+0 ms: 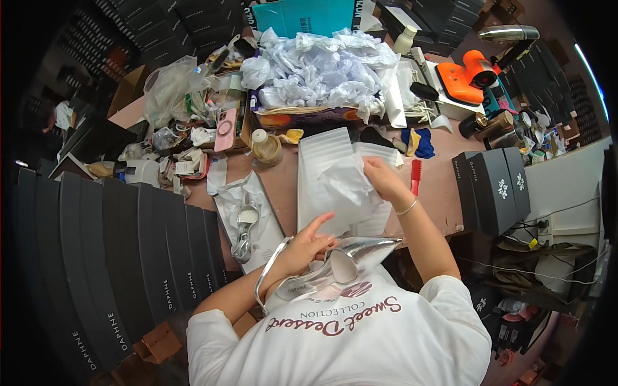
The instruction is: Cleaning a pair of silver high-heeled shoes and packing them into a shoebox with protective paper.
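While the right hand (383,180) pinches crumpled white tissue paper (347,185) over the pinkish-brown worktop (443,170), the left hand (304,251), forefinger extended, holds a shiny silver pointed shoe (371,252) at its near edge.

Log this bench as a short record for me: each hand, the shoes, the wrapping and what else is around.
Left hand: by the silver shoe, index finger extended; grip unclear
Right hand: holding a white tissue sheet
Second shoe: silver, lying on white paper at the left
Tissue pile: crumpled, white, at the back
Red brush: on the table, right of the sheets
Dark boxes: rows at both sides
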### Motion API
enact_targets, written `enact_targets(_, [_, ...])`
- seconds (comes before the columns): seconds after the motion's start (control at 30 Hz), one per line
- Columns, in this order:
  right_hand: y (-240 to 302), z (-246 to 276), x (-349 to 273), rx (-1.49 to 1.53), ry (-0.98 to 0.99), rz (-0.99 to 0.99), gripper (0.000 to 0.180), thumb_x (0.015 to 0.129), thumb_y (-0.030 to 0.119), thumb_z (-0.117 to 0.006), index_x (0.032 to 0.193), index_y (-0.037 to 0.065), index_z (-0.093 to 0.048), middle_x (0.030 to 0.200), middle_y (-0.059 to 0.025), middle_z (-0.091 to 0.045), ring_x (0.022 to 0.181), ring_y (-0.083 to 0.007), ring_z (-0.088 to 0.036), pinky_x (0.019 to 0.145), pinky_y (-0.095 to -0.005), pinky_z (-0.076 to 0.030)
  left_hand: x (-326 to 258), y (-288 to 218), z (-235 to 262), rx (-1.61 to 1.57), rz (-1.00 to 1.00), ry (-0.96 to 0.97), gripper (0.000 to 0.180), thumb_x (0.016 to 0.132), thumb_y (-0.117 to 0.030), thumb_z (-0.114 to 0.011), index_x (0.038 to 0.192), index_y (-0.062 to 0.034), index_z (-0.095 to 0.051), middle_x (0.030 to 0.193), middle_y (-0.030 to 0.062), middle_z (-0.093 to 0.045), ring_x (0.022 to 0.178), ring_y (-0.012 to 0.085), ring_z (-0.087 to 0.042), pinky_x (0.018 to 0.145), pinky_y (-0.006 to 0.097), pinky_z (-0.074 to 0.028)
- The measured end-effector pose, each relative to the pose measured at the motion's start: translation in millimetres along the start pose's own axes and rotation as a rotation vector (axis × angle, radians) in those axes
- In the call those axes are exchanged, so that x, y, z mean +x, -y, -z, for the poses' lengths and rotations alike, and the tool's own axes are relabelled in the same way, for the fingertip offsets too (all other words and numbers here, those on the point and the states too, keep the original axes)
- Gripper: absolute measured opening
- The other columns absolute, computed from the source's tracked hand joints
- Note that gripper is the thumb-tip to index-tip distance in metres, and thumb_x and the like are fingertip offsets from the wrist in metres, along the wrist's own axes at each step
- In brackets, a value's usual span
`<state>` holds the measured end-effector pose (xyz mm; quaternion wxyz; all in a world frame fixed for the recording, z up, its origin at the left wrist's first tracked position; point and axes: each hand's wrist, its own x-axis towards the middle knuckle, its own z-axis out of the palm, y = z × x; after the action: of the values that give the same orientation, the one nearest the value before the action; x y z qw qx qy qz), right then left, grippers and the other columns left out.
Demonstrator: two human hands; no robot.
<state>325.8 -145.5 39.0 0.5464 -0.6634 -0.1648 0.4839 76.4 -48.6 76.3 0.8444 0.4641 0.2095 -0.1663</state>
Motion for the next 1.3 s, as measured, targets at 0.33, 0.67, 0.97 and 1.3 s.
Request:
enact_targets(0.33, [13, -68, -50, -0.132, 0.431, 0.003, 0.023, 0.093, 0.015, -0.051, 0.08, -0.002, -0.06, 0.069, 0.006, -0.048, 0.064, -0.0033, -0.038, 0.054, -0.0217, -0.034, 9, 42, 16, -0.016, -0.36, -0.341, 0.037, 0.094, -0.016, -0.054, 0.125, 0.0033, -0.049, 0.101, 0.0077, -0.063, 0.084, 0.0108, -0.061, 0.076, 0.024, -0.051])
enact_targets(0.67, [-32, -48, -19, -0.466, 0.28, 0.207, 0.012, 0.085, 0.006, -0.055, 0.09, -0.005, -0.057, 0.076, -0.0078, -0.059, 0.073, -0.0122, -0.052, 0.065, -0.0278, -0.044, -2, 42, 14, -0.503, -0.399, -0.137, 0.07, 0.093, -0.013, -0.056, 0.147, -0.0098, -0.012, 0.125, 0.0098, -0.049, 0.108, 0.0168, -0.054, 0.092, 0.03, -0.045])
enact_targets(0.97, [9, -78, -31, -0.802, 0.232, 0.395, 0.025, 0.073, -0.001, -0.058, 0.098, -0.001, -0.059, 0.084, -0.0234, -0.063, 0.08, -0.0373, -0.063, 0.07, -0.0375, -0.049, 4, 29, 19, -0.358, -0.344, -0.325, 0.046, 0.089, -0.003, -0.053, 0.133, -0.005, -0.037, 0.119, 0.008, -0.055, 0.104, 0.0158, -0.058, 0.084, 0.031, -0.051])
enact_targets(1.3, [-14, -61, -37, -0.516, 0.176, 0.279, 0.019, 0.085, 0.016, -0.053, 0.089, -0.002, -0.059, 0.076, -0.0231, -0.061, 0.07, -0.0375, -0.06, 0.065, -0.0387, -0.048, 5, 16, 4, -0.558, -0.458, -0.379, 0.043, 0.092, -0.012, -0.055, 0.131, -0.0024, -0.039, 0.118, 0.0101, -0.056, 0.104, 0.0184, -0.059, 0.085, 0.033, -0.052])
